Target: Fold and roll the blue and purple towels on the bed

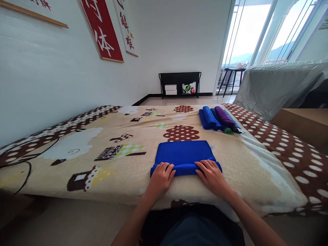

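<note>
A blue towel (183,152) lies on the bed near its front edge, its far part flat and its near edge turned into a roll. My left hand (162,176) rests at the left end of that roll, fingers curled over the cloth. On the right part of the roll my right hand (210,175) does the same, its fingers bent over the top. The thumbs are on the near side, low against the fabric. A small pale tag sticks out at the towel's right edge.
Several rolled towels, blue and purple, with a purple roll (223,116) on top, lie farther back right. A patterned blanket (143,130) covers the bed. A black cable (30,171) lies at left. Beyond stand a black rack (179,77) and plastic-covered furniture (276,85).
</note>
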Demonstrator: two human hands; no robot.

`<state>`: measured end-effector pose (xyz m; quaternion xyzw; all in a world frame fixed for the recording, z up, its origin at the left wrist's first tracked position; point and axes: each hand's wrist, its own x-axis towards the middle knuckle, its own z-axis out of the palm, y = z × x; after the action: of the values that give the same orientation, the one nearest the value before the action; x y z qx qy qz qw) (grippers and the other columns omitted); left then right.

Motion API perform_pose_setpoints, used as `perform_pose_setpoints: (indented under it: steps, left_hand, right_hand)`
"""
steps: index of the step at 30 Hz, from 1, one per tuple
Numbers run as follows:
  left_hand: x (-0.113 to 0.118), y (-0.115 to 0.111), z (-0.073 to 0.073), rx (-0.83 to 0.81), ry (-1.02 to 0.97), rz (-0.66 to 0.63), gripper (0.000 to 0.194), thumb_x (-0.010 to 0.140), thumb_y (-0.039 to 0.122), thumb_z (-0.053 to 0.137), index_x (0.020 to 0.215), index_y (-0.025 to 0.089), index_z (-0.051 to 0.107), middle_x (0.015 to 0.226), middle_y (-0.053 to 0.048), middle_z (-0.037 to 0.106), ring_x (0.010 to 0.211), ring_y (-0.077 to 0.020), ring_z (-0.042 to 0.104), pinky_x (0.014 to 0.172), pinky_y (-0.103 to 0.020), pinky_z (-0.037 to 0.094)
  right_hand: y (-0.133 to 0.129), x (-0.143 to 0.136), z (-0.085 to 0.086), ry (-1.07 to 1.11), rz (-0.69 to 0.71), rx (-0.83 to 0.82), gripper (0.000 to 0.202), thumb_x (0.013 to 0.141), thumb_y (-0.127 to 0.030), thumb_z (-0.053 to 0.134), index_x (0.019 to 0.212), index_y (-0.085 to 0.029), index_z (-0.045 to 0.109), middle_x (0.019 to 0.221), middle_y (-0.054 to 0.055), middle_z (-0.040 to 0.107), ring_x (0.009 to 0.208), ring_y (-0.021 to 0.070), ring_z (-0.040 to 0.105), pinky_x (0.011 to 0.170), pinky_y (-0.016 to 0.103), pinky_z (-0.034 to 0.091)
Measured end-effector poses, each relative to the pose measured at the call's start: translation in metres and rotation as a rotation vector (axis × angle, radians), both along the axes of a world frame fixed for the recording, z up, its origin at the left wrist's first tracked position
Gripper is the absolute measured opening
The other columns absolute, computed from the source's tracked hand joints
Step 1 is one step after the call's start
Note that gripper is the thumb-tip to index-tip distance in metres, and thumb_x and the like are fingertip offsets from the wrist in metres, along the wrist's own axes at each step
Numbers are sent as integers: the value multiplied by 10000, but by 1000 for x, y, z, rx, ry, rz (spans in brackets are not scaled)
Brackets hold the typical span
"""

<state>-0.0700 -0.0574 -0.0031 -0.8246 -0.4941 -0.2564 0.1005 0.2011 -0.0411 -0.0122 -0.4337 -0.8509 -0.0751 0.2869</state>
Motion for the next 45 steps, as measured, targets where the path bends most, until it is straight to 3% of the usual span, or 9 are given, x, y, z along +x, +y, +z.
perform_pose_setpoints:
  steps: [11, 17, 21, 23, 26, 30, 34, 40, 45]
  left_hand:
    - [-24, 8, 12, -139, 127, 97, 352, 1050, 402, 351, 989, 189, 624, 971, -70, 634, 927, -235, 556, 842, -382, 412]
    - [-50, 9, 5, -155, 90, 192, 414, 1038, 459, 362, 882, 201, 646, 946, -68, 650, 932, -242, 565, 830, -389, 393]
    - [-61, 6, 2, -74, 11, 283, 356, 997, 487, 464, 964, 205, 679, 1046, -97, 662, 998, -263, 573, 867, -414, 407]
    - [-60, 2, 2, 26, -17, 268, 275, 998, 391, 492, 1099, 207, 670, 1208, -129, 635, 1113, -283, 562, 923, -441, 406]
    - [-57, -6, 2, 97, 26, 72, 314, 989, 152, 436, 1209, 234, 645, 1302, -115, 625, 1222, -257, 555, 1016, -437, 386]
    - [-62, -22, 2, 32, 74, -91, 441, 948, 113, 460, 1350, 254, 575, 1282, -78, 665, 1199, -226, 603, 1019, -393, 405]
    - [-73, -25, -2, -30, 57, -64, 539, 946, 137, 471, 1467, 274, 452, 1408, -79, 599, 1278, -223, 566, 1039, -400, 378]
    - [-82, -10, -4, -126, -151, -19, 371, 997, 242, 446, 1357, 274, 530, 1242, -69, 681, 1130, -220, 632, 1000, -397, 441]
    - [-83, -9, -4, -203, -432, 51, 300, 1014, 343, 412, 1274, 231, 511, 1166, -84, 669, 996, -205, 662, 860, -333, 525]
  right_hand:
    - [19, 46, -8, -98, -217, -23, 377, 1047, -461, 369, 919, -211, 620, 927, 66, 642, 918, 231, 573, 837, 387, 392]
    - [19, 69, -17, -80, -292, 20, 366, 1025, -486, 422, 927, -202, 631, 929, 77, 664, 913, 246, 589, 847, 398, 399]
    - [14, 64, -20, -9, -344, 161, 341, 997, -453, 503, 1148, -176, 634, 1159, 133, 660, 1055, 290, 586, 920, 437, 400]
    - [10, 58, -20, -14, -274, 217, 328, 1013, -306, 474, 1301, -197, 588, 1305, 130, 618, 1164, 285, 568, 984, 453, 377]
    - [1, 54, -17, -76, -28, 177, 478, 972, -77, 366, 1367, -256, 568, 1331, 73, 627, 1210, 217, 578, 1045, 428, 363]
    - [-9, 64, -12, -78, 84, 48, 513, 948, -129, 421, 1439, -252, 509, 1363, 72, 612, 1248, 207, 575, 1056, 420, 397]
    - [-8, 76, -11, -81, 78, -39, 541, 962, -184, 434, 1495, -271, 423, 1429, 81, 559, 1298, 213, 544, 1052, 433, 400]
    - [11, 76, -14, 117, 37, -98, 526, 948, -185, 439, 1470, -237, 404, 1243, 83, 671, 1140, 209, 623, 1013, 424, 430]
    - [14, 79, -11, 287, 19, -242, 422, 941, -251, 442, 1362, -248, 479, 1161, 58, 678, 1102, 214, 618, 917, 381, 497]
